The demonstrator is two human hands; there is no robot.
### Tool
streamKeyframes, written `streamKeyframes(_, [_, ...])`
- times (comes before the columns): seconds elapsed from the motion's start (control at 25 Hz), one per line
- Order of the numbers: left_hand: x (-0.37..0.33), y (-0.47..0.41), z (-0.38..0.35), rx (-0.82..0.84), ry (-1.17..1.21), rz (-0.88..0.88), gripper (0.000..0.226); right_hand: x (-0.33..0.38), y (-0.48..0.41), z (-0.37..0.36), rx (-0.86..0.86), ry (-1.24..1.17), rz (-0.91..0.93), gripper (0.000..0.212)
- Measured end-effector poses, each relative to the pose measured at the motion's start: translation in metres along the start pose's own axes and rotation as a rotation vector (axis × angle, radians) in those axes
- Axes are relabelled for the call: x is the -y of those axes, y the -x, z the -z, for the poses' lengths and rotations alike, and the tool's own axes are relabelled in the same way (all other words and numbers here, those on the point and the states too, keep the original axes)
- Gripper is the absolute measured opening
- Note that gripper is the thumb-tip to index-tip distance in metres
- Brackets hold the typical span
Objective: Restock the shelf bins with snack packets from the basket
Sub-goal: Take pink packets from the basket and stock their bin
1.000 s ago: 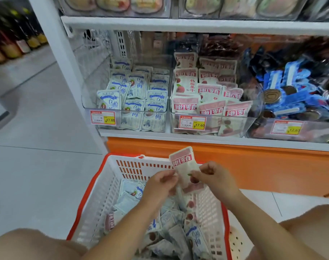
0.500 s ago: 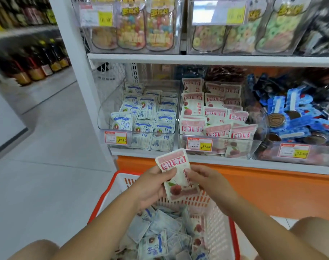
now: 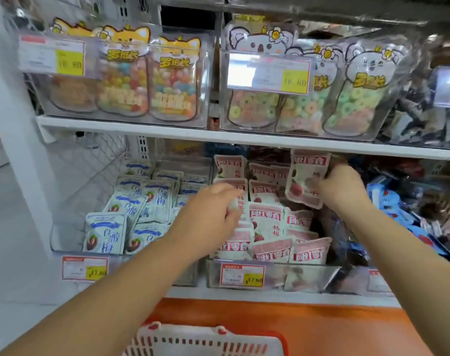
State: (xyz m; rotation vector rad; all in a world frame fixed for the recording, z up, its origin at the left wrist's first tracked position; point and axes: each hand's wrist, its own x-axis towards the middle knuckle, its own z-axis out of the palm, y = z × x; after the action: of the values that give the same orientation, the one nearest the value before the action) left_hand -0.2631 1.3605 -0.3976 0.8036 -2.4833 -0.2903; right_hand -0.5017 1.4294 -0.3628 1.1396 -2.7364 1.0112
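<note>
Placing is in hand: the pink packet [image 3: 306, 181] is pinched by the right hand [image 3: 343, 188] at the bin's [image 3: 295, 278] one o'clock; whether the left hand [image 3: 208, 217] grips anything cannot be told; a rear slot is needed next

Pink-and-white packet [image 3: 306, 178]; white, red-rimmed basket [image 3: 206, 341].

Packet [image 3: 306, 178]: no longer hanging over the basket [image 3: 206, 340]; it is now standing upright at the back right of the middle bin [image 3: 270, 276], just under the upper shelf.
Right hand [image 3: 344, 188]: having risen from above the basket, it is now gripping the packet alone by its right edge.
Left hand [image 3: 208, 214]: having let go of the packet, it is reaching over the stacked packets [image 3: 266, 222] in the bin, fingers loosely curled; contact unclear.
View: tilting upward, with only the basket's rim showing at the bottom.
</note>
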Motion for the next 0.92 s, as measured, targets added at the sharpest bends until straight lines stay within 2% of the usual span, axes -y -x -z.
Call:
streamKeyframes(0.08, [0.006, -0.031, -0.013, 0.156, -0.163, -0.108, 0.048, 0.01, -0.04, -0.017, 0.067, 0.357, 0.066, 0.043])
streamKeyframes(0.12, [0.009, -0.047, -0.021, 0.219, -0.205, -0.139, 0.051, 0.016, -0.053, -0.023, 0.115, 0.425, 0.059, 0.045])
streamKeyframes(0.16, [0.01, -0.062, -0.028, 0.279, -0.223, -0.153, 0.054, 0.022, -0.061, -0.027, 0.172, 0.439, 0.04, 0.041])
streamKeyframes(0.24, [0.012, -0.087, -0.044, 0.39, -0.249, -0.136, 0.063, 0.026, -0.071, -0.031, 0.254, 0.402, 0.033, 0.018])
streamKeyframes(0.32, [0.015, -0.102, -0.058, 0.486, -0.29, -0.102, 0.071, 0.027, -0.077, -0.037, 0.257, 0.42, 0.074, 0.024])
streamKeyframes(0.4, [0.019, -0.108, -0.066, 0.549, -0.312, -0.086, 0.072, 0.027, -0.077, -0.05, 0.132, 0.488, 0.095, 0.037])
streamKeyframes(0.48, [0.022, -0.11, -0.072, 0.56, -0.325, -0.083, 0.072, 0.023, -0.079, -0.066, 0.006, 0.633, 0.082, 0.042])
streamKeyframes(0.56, [0.023, -0.112, -0.073, 0.554, -0.329, -0.083, 0.073, 0.019, -0.079, -0.077, 0.026, 0.821, 0.12, 0.044])
streamKeyframes(0.64, [0.02, -0.113, -0.071, 0.555, -0.31, -0.072, 0.073, 0.016, -0.079, -0.078, 0.09, 0.902, 0.154, 0.042])
streamKeyframes(0.84, [0.007, -0.092, -0.044, 0.427, -0.229, -0.07, 0.066, 0.009, -0.066, -0.065, 0.264, 0.871, 0.169, 0.051])
streamKeyframes(0.92, [0.003, -0.069, -0.023, 0.338, -0.164, -0.06, 0.063, 0.006, -0.053, -0.05, 0.142, 0.75, 0.233, 0.045])
